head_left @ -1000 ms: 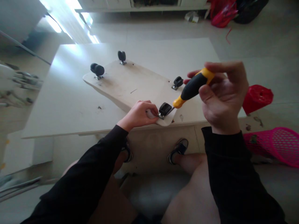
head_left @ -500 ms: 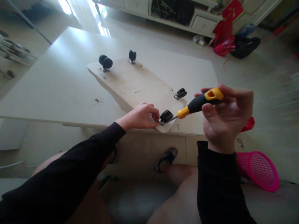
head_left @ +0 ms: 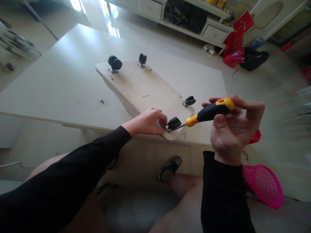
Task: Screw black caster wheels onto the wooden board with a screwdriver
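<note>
A pale wooden board lies on the table with caster wheels pointing up at its corners. In my right hand is a screwdriver with a yellow and black handle, fingers wrapped round it. Its shaft slants down to the base of the near caster wheel; the tip is hidden behind the wheel. My left hand rests at the board's near edge, its fingers closed at that caster's metal mount. Whether a screw is between those fingertips cannot be made out. Another caster wheel stands at the right corner.
Two more casters, a twin one and a slimmer one, sit at the board's far end. A small dark bit lies on the white table. A pink mesh basket stands at right, bags and a cabinet beyond.
The view has shifted slightly. The screwdriver handle has turned a little in my right hand, and its shaft stays at the same caster. My left hand keeps its place there.
</note>
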A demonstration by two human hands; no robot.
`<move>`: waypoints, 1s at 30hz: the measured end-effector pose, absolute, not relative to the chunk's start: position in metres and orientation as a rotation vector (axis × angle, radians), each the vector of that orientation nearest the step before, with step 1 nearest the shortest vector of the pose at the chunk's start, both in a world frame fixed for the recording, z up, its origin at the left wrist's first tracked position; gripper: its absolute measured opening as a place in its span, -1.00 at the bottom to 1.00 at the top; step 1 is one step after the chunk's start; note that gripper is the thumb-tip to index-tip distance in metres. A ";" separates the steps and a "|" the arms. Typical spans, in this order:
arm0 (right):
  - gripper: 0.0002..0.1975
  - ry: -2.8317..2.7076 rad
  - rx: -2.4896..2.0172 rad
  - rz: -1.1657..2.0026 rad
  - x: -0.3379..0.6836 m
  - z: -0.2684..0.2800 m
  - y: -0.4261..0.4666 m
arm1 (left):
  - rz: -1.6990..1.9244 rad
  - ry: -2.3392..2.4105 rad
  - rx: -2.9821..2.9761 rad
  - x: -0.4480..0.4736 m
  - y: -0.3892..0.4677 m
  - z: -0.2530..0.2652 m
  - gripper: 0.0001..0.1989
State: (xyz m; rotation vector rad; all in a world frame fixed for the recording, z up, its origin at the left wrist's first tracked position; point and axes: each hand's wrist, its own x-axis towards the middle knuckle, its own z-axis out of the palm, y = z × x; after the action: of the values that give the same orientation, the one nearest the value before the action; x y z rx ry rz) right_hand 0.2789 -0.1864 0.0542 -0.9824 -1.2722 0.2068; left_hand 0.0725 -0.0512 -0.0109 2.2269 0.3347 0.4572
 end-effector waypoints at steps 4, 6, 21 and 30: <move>-0.51 -1.234 -0.989 0.094 0.286 0.050 -0.183 | 0.454 0.338 2.233 0.072 -0.051 -0.011 -0.85; -0.47 -1.208 -1.002 0.015 0.289 0.049 -0.181 | 0.460 0.329 2.235 0.072 -0.051 -0.011 -0.86; -0.47 -1.262 -0.961 0.020 0.286 0.052 -0.182 | 0.465 0.326 2.236 0.073 -0.051 -0.013 -0.87; -0.64 -1.186 -0.996 0.181 0.277 0.050 -0.183 | 0.474 0.319 2.230 0.072 -0.051 -0.011 -0.86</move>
State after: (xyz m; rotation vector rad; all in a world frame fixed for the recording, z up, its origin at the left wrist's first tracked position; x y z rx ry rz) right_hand 0.2768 -0.1827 0.0500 -0.9959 -1.1856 0.1811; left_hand 0.0723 -0.0512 -0.0108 2.2300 0.3186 0.4737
